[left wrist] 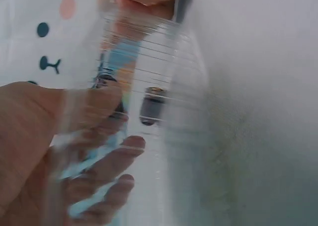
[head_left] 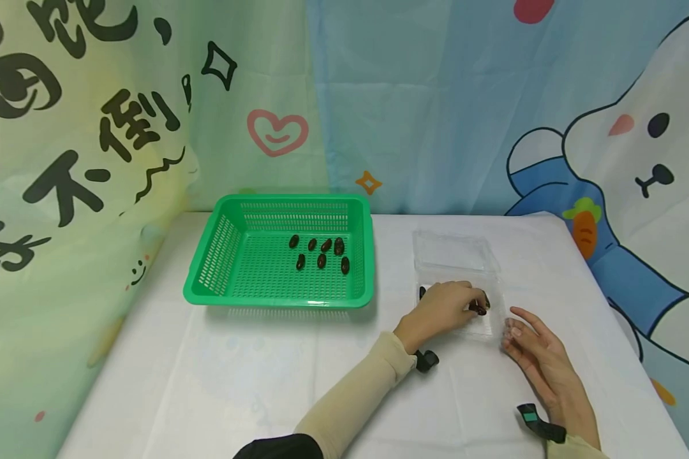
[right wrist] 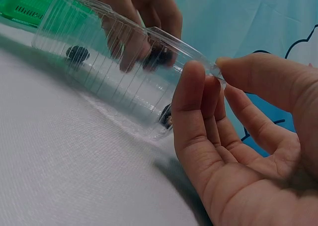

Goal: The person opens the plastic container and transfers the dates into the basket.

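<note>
A clear plastic box (head_left: 483, 330) with a hinged lid (head_left: 456, 254) lies opened on the white table. My left hand (head_left: 449, 307) reaches into it, and its fingertips pinch a dark brown, oval date (right wrist: 158, 56). Inside the box, one date (right wrist: 78, 54) rests towards the far end and another (right wrist: 166, 115) near my right fingers; a date (left wrist: 152, 106) also shows through the wall in the left wrist view. At the near right edge of the box, my right hand (head_left: 545, 360) pinches the rim between thumb and fingers.
A green mesh basket (head_left: 258, 274) stands to the left of the box, with several dates (head_left: 321, 261) spread over the right half of its floor. The white tablecloth (head_left: 235, 376) runs back to a printed curtain (head_left: 413, 127). Black straps sit on both wrists.
</note>
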{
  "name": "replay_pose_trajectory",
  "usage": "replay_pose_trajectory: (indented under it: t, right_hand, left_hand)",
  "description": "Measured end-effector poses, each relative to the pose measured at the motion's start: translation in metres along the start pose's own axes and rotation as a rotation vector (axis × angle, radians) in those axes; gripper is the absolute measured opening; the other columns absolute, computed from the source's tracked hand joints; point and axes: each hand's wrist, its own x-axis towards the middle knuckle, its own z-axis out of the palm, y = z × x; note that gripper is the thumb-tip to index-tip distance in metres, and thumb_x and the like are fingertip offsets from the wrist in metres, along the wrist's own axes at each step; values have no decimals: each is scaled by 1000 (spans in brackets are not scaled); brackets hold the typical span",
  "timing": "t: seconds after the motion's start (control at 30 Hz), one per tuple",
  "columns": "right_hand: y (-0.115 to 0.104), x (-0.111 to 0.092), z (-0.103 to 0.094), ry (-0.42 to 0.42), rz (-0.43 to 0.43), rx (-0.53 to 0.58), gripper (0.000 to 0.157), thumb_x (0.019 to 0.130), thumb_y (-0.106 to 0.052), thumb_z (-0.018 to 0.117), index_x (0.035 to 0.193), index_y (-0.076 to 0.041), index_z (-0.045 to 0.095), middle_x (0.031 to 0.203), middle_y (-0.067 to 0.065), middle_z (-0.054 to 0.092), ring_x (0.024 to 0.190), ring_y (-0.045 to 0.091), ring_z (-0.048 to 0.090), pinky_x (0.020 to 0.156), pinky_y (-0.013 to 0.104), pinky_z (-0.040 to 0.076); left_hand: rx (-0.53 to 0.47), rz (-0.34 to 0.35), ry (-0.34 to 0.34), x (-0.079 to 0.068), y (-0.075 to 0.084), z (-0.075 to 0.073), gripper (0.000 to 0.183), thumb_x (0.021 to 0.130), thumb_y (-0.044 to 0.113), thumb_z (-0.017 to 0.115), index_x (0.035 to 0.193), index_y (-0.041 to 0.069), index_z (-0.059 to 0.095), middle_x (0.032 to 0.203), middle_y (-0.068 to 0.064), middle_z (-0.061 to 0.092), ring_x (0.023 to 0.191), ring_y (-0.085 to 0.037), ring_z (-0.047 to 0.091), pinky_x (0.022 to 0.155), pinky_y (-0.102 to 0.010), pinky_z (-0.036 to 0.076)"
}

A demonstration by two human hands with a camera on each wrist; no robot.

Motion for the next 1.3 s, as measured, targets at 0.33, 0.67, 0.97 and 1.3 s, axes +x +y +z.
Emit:
replay_pose_trajectory:
  t: [0.33, 0.67, 0.97, 1.3]
  right_hand:
    - [-4, 2, 0, 8, 19, -7, 46, 107, 5, 47, 144, -21, 56, 118, -4, 69, 100, 8, 68, 88, 24, 61]
    - [-5, 3, 1, -6, -1, -7, 47, 107, 7, 46, 144, -20, 56, 119, -2, 69, 99, 9, 69, 87, 24, 61]
    - [1, 2, -1, 4, 25, 16, 47, 107, 5, 46, 143, -22, 58, 118, -4, 70, 99, 9, 69, 88, 24, 61]
    - [1, 1, -1, -48, -17, 8, 47, 107, 8, 44, 145, -18, 56, 119, -2, 69, 98, 9, 69, 88, 24, 61]
  left_hand:
    - [-519, -33, 136, -32, 1, -27, 20, 104, 27, 67, 122, 23, 73, 115, 14, 75, 89, 11, 60, 77, -4, 47]
    - [-811, -71, 228, -64, -3, -59, 21, 102, 23, 70, 123, 20, 73, 112, 6, 77, 94, 10, 65, 84, -12, 54]
    - [-1233, -53, 162, -91, -18, -75, 27, 102, 13, 67, 129, 9, 69, 118, -17, 76, 90, -9, 73, 89, -32, 63]
    - [-1427, -160, 188, -109, -32, -93, 29, 100, 1, 66, 128, -4, 65, 109, -10, 73, 93, -10, 73, 91, -38, 64]
